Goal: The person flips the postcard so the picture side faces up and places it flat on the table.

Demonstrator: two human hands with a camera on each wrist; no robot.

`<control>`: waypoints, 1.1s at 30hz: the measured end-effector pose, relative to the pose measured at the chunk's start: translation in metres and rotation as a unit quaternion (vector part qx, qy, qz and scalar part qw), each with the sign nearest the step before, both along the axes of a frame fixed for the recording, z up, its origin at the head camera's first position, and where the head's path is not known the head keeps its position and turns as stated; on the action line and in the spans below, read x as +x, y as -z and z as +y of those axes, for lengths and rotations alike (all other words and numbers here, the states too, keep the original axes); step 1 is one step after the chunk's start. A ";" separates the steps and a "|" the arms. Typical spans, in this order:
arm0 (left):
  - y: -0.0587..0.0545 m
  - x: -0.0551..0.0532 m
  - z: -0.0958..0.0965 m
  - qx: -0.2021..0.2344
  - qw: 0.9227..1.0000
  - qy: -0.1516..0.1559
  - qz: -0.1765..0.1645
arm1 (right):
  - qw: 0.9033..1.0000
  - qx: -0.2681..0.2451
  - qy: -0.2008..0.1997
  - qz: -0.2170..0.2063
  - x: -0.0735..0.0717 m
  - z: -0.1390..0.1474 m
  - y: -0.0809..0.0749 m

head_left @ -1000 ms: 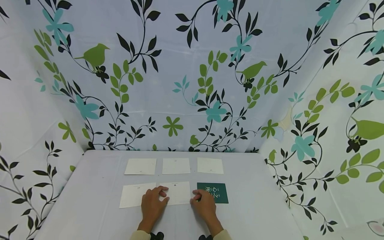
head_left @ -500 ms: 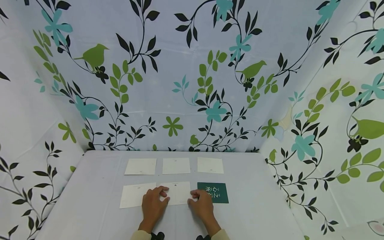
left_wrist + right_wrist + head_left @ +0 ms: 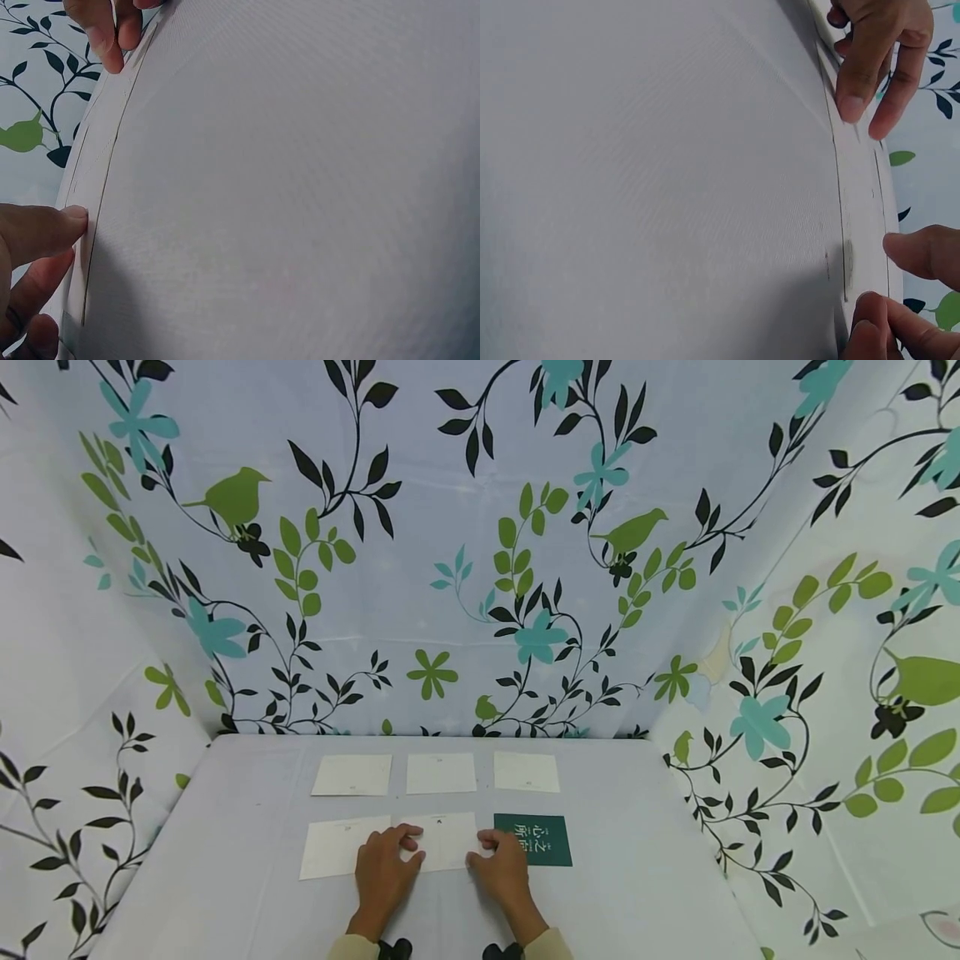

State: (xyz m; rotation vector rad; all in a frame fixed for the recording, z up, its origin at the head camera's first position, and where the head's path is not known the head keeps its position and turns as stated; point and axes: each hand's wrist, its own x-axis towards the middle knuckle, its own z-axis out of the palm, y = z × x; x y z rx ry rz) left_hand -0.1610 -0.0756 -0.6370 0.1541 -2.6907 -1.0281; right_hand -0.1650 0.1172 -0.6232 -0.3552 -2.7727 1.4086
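Observation:
A white card (image 3: 452,842) lies flat in the middle of the front row, between my two hands. My left hand (image 3: 382,875) has thumb and fingertips at its left edge, and covers part of the left white card (image 3: 327,852). At the middle card's right edge sit the thumb and fingertips of my right hand (image 3: 505,878), which overlaps the corner of a dark green card (image 3: 552,843) with white characters. In the left wrist view the left thumb (image 3: 67,223) touches the white card near its edge. The right wrist view shows the right fingertips (image 3: 870,306) beside the card.
Behind the front row lie three more white cards: a left one (image 3: 351,775), a centre one (image 3: 441,773) and a right one (image 3: 527,772). A white cloth covers the table (image 3: 637,860). A leaf-and-bird patterned curtain (image 3: 420,568) stands behind it and along both sides.
My right hand has shifted slightly left, from the green card's left side to the middle card's right edge, uncovering more of the green card. The left hand and the cards stay put.

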 end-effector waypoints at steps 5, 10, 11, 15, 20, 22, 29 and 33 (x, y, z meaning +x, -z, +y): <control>0.000 0.000 0.000 -0.001 1.000 -0.001 -0.002 | 1.000 -0.026 0.007 -0.013 -0.001 -0.003 -0.006; 0.001 0.000 0.000 -0.004 1.000 -0.002 -0.003 | 0.999 -0.039 0.010 -0.017 -0.001 -0.003 -0.008; 0.001 0.000 0.000 -0.004 1.000 -0.002 -0.003 | 0.999 -0.042 0.010 -0.016 -0.002 -0.003 -0.007; 0.001 0.000 0.000 -0.005 1.000 0.000 0.000 | 0.998 -0.055 0.008 -0.005 -0.001 -0.002 -0.006; 0.000 0.000 -0.001 -0.006 1.000 0.000 0.005 | 0.997 -0.072 0.005 0.010 -0.001 0.001 -0.007; 0.000 0.000 -0.001 -0.006 1.000 0.001 0.006 | 0.997 -0.076 0.006 0.014 -0.003 0.001 -0.007; -0.001 -0.001 -0.002 0.002 1.000 0.003 0.006 | 0.996 -0.088 0.008 0.009 -0.007 0.002 -0.005; -0.002 -0.001 -0.005 0.008 1.000 -0.001 0.007 | 0.995 -0.103 0.015 0.000 -0.009 0.003 -0.005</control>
